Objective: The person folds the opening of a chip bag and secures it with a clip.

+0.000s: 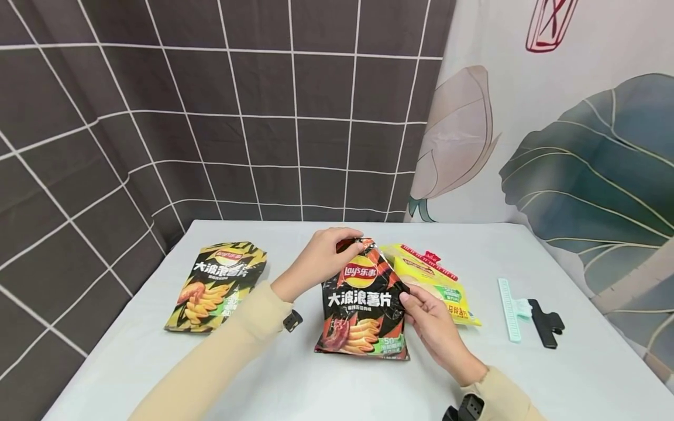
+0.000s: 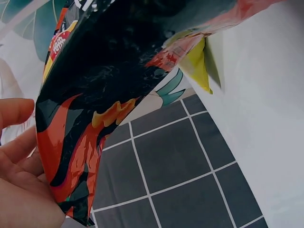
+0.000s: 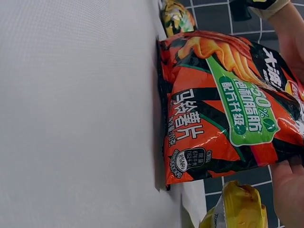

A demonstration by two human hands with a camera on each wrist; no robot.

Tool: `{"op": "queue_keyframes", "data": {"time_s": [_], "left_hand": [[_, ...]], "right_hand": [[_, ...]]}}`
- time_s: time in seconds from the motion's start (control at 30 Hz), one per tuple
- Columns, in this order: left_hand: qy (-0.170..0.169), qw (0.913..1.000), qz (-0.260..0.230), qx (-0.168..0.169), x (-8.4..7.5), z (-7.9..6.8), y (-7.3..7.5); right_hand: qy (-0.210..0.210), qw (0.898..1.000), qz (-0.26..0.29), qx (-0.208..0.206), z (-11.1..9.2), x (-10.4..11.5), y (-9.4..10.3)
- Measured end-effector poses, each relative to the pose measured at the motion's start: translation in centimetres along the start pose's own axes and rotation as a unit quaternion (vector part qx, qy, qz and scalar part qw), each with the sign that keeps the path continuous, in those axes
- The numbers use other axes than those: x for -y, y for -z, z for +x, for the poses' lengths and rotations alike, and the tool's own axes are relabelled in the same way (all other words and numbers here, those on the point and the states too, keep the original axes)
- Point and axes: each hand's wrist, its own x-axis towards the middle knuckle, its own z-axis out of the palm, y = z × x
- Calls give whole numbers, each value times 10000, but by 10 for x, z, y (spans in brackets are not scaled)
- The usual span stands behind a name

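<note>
A black and red Lay's potato chip bag (image 1: 363, 310) stands near the middle of the table, front facing me. At its top left corner my left hand (image 1: 329, 257) grips the edge, thumb in front. My right hand (image 1: 434, 321) holds the right side of the same bag, thumb on the front and fingers behind it. In the right wrist view the bag's lower edge (image 3: 164, 118) is close against the white tabletop. Behind the right hand lies a yellow chip bag (image 1: 458, 307) with a red sealing clip (image 1: 429, 261) across its top.
Left of the hands lies a black and gold Lay's bag (image 1: 210, 292). On the right side of the white table (image 1: 379, 397) are a mint-green clip (image 1: 509, 310) and a black clip (image 1: 542, 324). A dark grid-patterned curtain (image 1: 263, 140) hangs behind the table.
</note>
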Motion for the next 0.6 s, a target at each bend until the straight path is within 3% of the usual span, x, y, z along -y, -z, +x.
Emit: {"op": "queue_keyframes", "data": {"time_s": [0.17, 0.6], "left_hand": [[-62, 10000, -38, -19, 0, 3, -1], [-5, 9999, -153, 12, -1, 5, 0]], "right_hand": [[-102, 9998, 37, -161, 1, -3, -2], [119, 9995, 188, -204, 0, -7, -2]]}}
